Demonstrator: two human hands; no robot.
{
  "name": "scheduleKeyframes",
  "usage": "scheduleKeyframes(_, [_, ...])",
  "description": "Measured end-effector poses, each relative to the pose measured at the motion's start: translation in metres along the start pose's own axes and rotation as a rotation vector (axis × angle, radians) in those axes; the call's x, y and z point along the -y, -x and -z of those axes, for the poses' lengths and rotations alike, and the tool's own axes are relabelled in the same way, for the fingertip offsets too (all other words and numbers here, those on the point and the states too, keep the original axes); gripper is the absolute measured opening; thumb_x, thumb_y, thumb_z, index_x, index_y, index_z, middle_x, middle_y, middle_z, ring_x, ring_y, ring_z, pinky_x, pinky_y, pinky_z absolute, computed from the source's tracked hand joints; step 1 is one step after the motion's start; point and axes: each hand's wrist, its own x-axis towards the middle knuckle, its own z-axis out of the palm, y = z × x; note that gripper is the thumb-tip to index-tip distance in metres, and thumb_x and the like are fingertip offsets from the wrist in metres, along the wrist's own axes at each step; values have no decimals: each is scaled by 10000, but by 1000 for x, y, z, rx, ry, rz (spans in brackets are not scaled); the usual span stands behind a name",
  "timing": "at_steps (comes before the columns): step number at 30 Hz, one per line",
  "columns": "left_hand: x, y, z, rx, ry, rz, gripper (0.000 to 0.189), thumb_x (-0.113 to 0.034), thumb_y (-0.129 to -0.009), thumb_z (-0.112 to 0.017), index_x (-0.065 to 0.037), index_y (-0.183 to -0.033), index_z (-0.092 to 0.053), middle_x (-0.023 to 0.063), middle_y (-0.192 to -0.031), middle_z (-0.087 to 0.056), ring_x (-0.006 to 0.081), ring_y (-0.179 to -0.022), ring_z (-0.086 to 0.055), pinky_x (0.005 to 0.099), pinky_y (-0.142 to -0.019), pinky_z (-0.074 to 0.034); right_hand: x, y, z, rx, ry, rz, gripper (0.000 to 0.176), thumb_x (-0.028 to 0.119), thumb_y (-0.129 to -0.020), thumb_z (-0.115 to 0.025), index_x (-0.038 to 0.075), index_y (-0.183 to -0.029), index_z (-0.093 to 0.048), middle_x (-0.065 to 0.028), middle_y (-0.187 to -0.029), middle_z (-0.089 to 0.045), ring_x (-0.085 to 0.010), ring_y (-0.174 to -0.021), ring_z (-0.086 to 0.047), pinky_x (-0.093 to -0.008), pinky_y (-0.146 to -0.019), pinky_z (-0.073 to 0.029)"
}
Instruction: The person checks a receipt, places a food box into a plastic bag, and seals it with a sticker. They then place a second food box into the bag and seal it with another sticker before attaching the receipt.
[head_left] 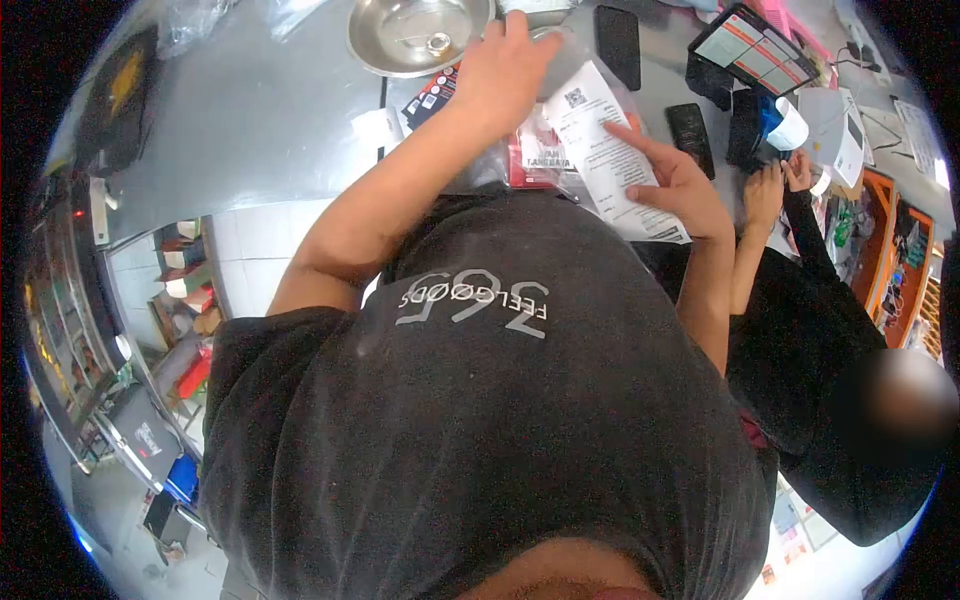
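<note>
My left hand [505, 72] reaches over the right rim of a metal bowl [367, 45], its fingers apart and nothing visibly in its grasp. A small ring-shaped item [438, 42] lies in that bowl. Under my right hand [682, 188] is a long printed paper slip [598, 140] with a QR code, tilted over a clear plastic bag. My thumb and index finger lie on the slip; the other fingers are hidden, perhaps behind it. A red and white packet [530, 165] sits left of the slip, close to my body. Dark printed cards [432, 97] show partly beneath my left forearm.
A black phone [618, 47] and a dark handheld device [690, 138] lie on the grey table [250, 120]. A tablet [752, 50] stands at the back right. Beside me on the right, another person's hands [768, 190] work near a white roll [788, 125].
</note>
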Motion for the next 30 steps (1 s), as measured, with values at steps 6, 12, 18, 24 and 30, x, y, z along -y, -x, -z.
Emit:
scheduleKeyframes(6, [11, -10, -8, 82, 41, -11, 574, -164, -864, -718, -244, -1417, -588, 192, -1204, -601, 395, -1087, -667, 492, -868, -592, -6, -26, -4, -14, -212, 45, 843, -27, -782, -702, 29, -1580, -437, -141, -1483, -571, -201, -1296, -593, -312, -1115, -440])
scheduleKeyframes(12, [25, -18, -15, 171, 123, -50, 523, -140, -906, -668, -245, -1413, -591, 195, -1176, -631, 363, -1064, -697, 477, -863, -592, -8, -39, -4, 40, -428, -28, 880, 58, -772, -743, -4, -1583, -406, -181, -1492, -568, -237, -1312, -603, -328, -1130, -441])
scheduleKeyframes(18, [33, -17, -22, 206, 148, -82, 683, -130, -877, -706, -318, -1499, -493, 203, -1196, -622, 395, -1078, -696, 497, -869, -591, -8, -40, -14, 2, -494, 49, 865, 69, -784, -741, -22, -1575, -404, -187, -1494, -562, -253, -1298, -615, -331, -1134, -447])
scheduleKeyframes(24, [42, -23, -15, 260, 164, -116, 887, -171, -744, -872, -326, -1516, -464, 201, -1257, -606, 395, -1122, -679, 489, -908, -587, -14, -49, -11, -233, -431, 39, 801, -38, -834, -660, -1, -1587, -389, -196, -1520, -530, -250, -1316, -601, -351, -1107, -479])
scheduleKeyframes(30, [43, -22, -13, 291, 198, -98, 918, -201, -708, -916, -299, -1510, -479, 188, -1290, -603, 383, -1154, -669, 483, -925, -584, -7, -51, -13, -215, -324, 9, 801, -54, -852, -648, 18, -1600, -370, -185, -1461, -580, -256, -1239, -649, -361, -1042, -533])
